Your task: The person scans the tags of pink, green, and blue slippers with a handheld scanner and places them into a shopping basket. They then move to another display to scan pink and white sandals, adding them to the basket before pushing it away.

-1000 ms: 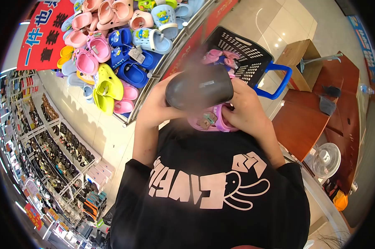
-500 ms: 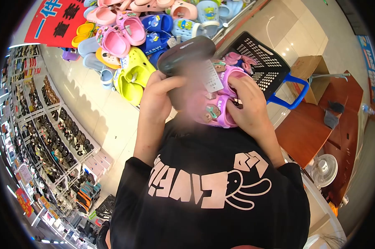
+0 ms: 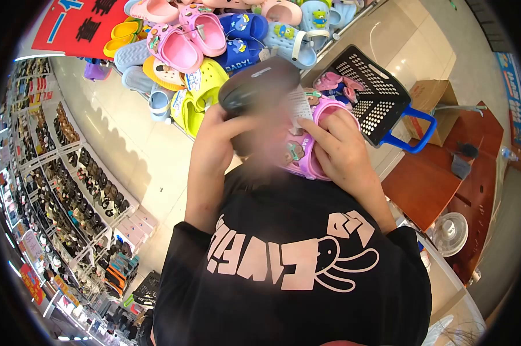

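My left hand (image 3: 214, 138) is wrapped round a dark, rounded handheld device (image 3: 260, 81), its thumb across the side; the lower part of the device is blurred. Close beside it, my right hand (image 3: 347, 150) grips a pair of purple children's clogs (image 3: 307, 164) with small charms on top. Fingers of that hand reach into the shoe openings, and the index finger lies at the lower edge of a white printed tag (image 3: 299, 108) on the clogs. The device's head is just left of the tag and overlaps the clogs in this view.
Ahead is a display heaped with colourful clogs (image 3: 200, 37), with a red sign (image 3: 70, 29) at its left. A black basket (image 3: 381, 86) with a blue handle holds more shoes on the right, near a cardboard box (image 3: 436, 95), brown table (image 3: 424, 190) and fan (image 3: 449, 233). Shoe racks (image 3: 70, 173) line the left.
My right index finger has moved onto the tag's lower edge, and the hand now covers more of the clogs. The display has shifted slightly right in view. Both hands keep their holds.
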The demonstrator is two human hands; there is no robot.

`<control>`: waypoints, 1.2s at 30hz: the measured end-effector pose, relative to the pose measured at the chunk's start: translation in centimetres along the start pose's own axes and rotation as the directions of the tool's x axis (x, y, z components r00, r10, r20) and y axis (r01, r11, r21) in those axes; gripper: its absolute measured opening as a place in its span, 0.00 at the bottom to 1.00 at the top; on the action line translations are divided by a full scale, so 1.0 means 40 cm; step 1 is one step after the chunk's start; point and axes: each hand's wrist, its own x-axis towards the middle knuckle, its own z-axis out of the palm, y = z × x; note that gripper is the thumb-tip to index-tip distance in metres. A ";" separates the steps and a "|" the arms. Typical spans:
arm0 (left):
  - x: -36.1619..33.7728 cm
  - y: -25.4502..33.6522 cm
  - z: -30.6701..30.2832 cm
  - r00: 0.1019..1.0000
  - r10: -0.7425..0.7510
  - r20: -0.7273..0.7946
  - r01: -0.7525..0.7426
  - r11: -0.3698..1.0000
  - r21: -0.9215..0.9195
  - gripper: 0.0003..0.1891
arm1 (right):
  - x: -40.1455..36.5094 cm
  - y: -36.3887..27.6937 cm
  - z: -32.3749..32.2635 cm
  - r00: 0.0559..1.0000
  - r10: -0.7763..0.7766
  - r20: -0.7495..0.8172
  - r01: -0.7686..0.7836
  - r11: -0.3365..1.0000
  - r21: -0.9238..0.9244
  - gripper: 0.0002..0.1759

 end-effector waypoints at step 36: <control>-0.098 0.041 0.015 0.995 0.094 -0.044 -0.098 0.991 -0.089 0.14 | 0.064 -0.032 0.050 0.999 0.041 -0.020 -0.044 0.979 -0.199 0.27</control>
